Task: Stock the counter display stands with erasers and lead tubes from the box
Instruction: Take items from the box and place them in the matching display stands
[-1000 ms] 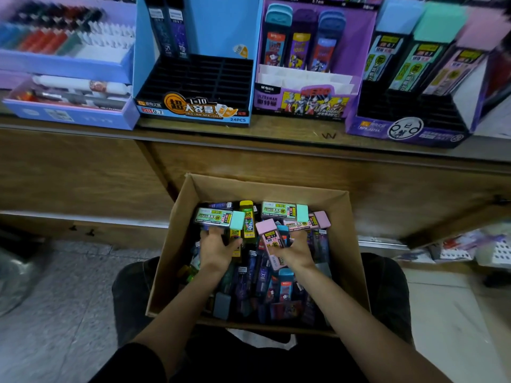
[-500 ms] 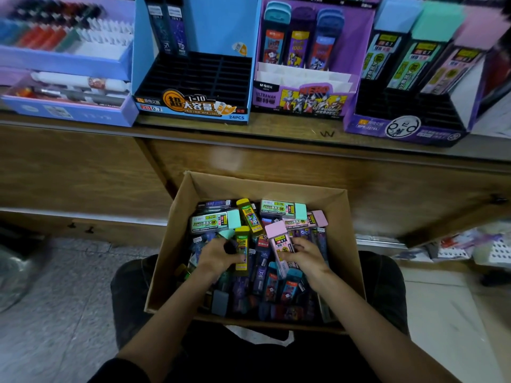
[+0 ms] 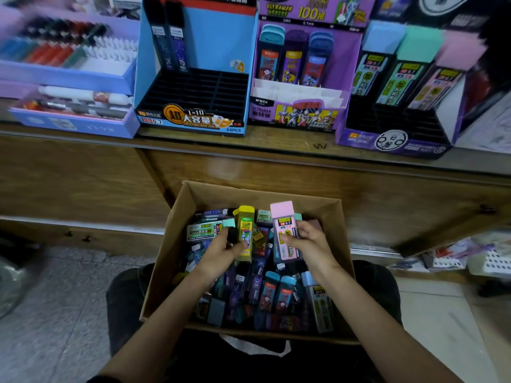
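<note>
A cardboard box [image 3: 336,217] on my lap holds a heap of lead tubes and erasers. My left hand [image 3: 221,251] grips a yellow lead tube [image 3: 245,230] upright, along with a small dark item. My right hand [image 3: 311,244] holds a pink-capped lead tube [image 3: 283,230] upright above the heap. On the counter stand a blue display stand [image 3: 193,117] with two dark tubes and many empty slots, a purple Ultraman stand [image 3: 297,111] with three tubes, and a purple stand [image 3: 392,139] with blue, green and pink capped tubes.
At the far left of the wooden counter [image 3: 276,145] are lilac and blue pen trays [image 3: 74,123]. Cabinet fronts sit right behind the box. Tiled floor lies on both sides, with white baskets [image 3: 495,261] low at the right.
Both hands rose out of the heap. The left now has the yellow tube upright; the right lifted the pink-capped tube clear of the pile. The camera tilted up slightly.
</note>
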Demonstrator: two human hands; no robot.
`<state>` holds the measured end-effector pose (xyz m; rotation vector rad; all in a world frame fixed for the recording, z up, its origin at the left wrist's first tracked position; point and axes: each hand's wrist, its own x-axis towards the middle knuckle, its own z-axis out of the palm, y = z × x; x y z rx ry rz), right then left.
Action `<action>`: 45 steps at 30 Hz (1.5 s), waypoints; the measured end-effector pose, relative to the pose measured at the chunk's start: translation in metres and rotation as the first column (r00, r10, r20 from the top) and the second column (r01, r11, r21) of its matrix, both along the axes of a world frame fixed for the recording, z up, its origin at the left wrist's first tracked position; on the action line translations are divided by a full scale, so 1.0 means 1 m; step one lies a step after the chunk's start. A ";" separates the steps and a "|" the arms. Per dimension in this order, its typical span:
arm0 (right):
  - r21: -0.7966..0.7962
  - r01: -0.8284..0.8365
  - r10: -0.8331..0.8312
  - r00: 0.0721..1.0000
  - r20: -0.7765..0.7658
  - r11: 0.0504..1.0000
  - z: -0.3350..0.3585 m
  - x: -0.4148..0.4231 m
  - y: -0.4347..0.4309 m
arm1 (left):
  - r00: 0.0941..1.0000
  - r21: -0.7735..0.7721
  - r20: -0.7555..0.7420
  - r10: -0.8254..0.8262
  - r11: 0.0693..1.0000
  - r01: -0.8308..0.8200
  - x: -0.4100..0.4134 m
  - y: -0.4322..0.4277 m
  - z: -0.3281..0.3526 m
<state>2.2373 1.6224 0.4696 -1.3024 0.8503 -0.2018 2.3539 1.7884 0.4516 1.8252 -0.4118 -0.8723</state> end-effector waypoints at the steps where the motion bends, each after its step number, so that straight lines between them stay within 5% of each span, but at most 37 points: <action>1: 0.009 -0.005 0.005 1.000 0.028 1.000 0.007 0.003 0.000 | 0.999 -0.045 -0.031 0.023 0.999 -0.025 -0.001 -0.005 0.004; 14: 0.389 0.118 -0.192 0.969 0.157 0.913 0.056 0.016 0.022 | 0.889 -0.317 -0.436 0.138 0.901 -0.295 -0.018 -0.040 0.046; 22: 0.447 0.152 -0.257 0.949 0.184 0.882 0.074 0.018 0.033 | 0.963 -0.387 -0.241 0.121 0.898 -0.210 -0.030 -0.044 0.067; 25: 0.379 0.113 -0.198 0.961 0.193 0.918 0.087 0.017 0.028 | 0.970 -0.408 -0.228 0.082 0.897 -0.172 -0.026 -0.043 0.082; 34: -0.187 -0.032 0.078 0.966 0.247 0.982 0.157 0.020 -0.024 | 0.992 -0.474 -0.124 0.010 0.878 -0.068 -0.010 -0.053 0.139; 45: -0.217 -0.022 0.097 0.935 0.342 0.976 0.226 0.014 -0.090 | 0.993 -0.554 -0.105 0.054 0.826 -0.103 0.005 -0.090 0.191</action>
